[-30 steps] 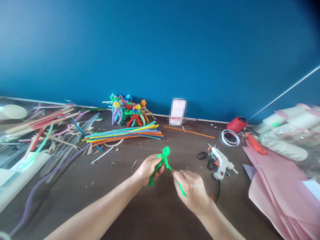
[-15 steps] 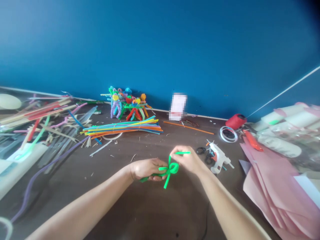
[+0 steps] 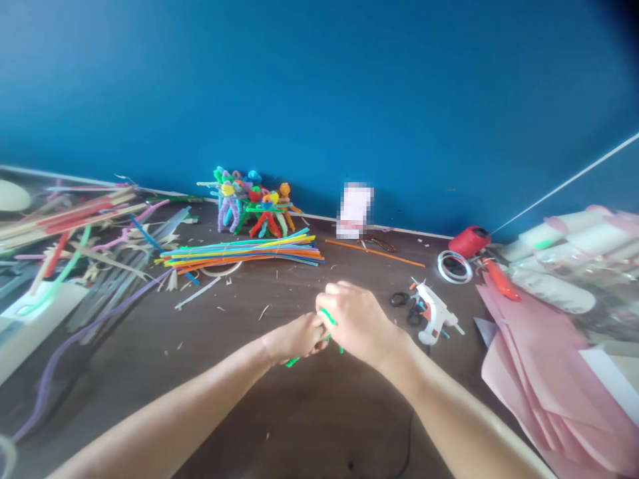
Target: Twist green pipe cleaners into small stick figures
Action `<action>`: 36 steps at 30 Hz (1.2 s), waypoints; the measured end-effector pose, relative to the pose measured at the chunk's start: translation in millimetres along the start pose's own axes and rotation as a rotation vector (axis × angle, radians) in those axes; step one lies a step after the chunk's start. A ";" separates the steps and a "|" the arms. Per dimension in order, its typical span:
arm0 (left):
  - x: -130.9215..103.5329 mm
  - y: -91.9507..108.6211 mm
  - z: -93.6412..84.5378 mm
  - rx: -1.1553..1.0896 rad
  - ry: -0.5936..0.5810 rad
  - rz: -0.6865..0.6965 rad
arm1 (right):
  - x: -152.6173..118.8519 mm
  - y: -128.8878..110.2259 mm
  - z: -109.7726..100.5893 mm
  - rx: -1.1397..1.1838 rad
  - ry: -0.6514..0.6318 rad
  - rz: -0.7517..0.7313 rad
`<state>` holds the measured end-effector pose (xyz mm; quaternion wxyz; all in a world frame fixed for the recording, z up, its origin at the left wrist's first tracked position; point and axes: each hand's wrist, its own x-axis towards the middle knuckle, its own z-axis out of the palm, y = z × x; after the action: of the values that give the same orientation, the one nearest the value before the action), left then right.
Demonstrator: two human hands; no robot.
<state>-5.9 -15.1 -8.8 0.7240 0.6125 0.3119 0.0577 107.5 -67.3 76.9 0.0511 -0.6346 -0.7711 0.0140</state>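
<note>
My left hand (image 3: 298,339) and my right hand (image 3: 352,320) meet over the middle of the dark table. Both are closed around one bent green pipe cleaner (image 3: 328,317). Only short bits of it show: a piece by the right knuckles, an end below the left fingers and a tip under the right palm. My right hand lies over the left fingertips and hides most of the green shape. Beyond my hands lies a bundle of coloured pipe cleaners (image 3: 244,253). Behind the bundle stand several small pipe-cleaner figures (image 3: 254,203).
To the right are a white glue gun (image 3: 435,313), black-handled scissors (image 3: 413,313), a roll of tape (image 3: 454,267), a red spool (image 3: 469,241) and pink sheets (image 3: 534,372). Loose strips (image 3: 114,266) clutter the left. An orange pipe cleaner (image 3: 374,253) lies near the blue wall (image 3: 319,100).
My right hand has come over to the left and closed across the green loop, which showed plainly before and is now mostly covered. My left hand stays nearly in place.
</note>
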 end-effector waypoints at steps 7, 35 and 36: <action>4.6 13.1 -5.5 -0.235 0.104 -0.052 | -30.3 -15.8 16.1 -0.034 0.141 0.017; -0.9 7.8 -21.1 -0.570 -0.654 -0.049 | -37.7 40.7 55.1 0.969 0.224 0.373; -0.7 7.7 -21.2 -0.547 -0.632 -0.040 | -35.6 40.6 55.9 0.998 0.231 0.401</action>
<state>-15.2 4.4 -2.5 0.9211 0.3791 0.0594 -0.0664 148.6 -91.9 15.6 0.4265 -0.6652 -0.5243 0.3174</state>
